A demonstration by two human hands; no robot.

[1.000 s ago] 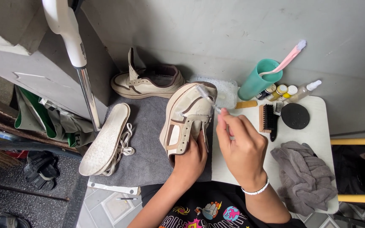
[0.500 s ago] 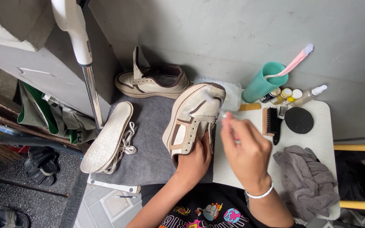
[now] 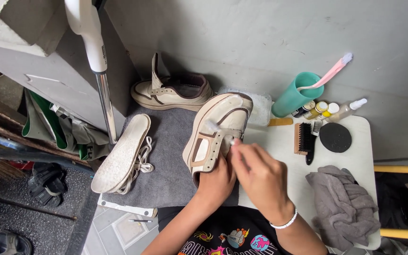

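Sneaker toe pts up-right twd wall, L hand fingers gripping heel, R hand fingers pinching brush.

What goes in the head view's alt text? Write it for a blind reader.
A person's left hand steadies a cream sneaker on a grey towel while the right hand scrubs it with a small brush. A second sneaker, insoles, brushes and a teal cup lie around.

We see the cream leather sneaker on the grey felt mat, with the white insole to its left and the second cream sneaker behind. On the white table, the teal plastic cup stands behind the wooden brush; the grey cloth lies in front.
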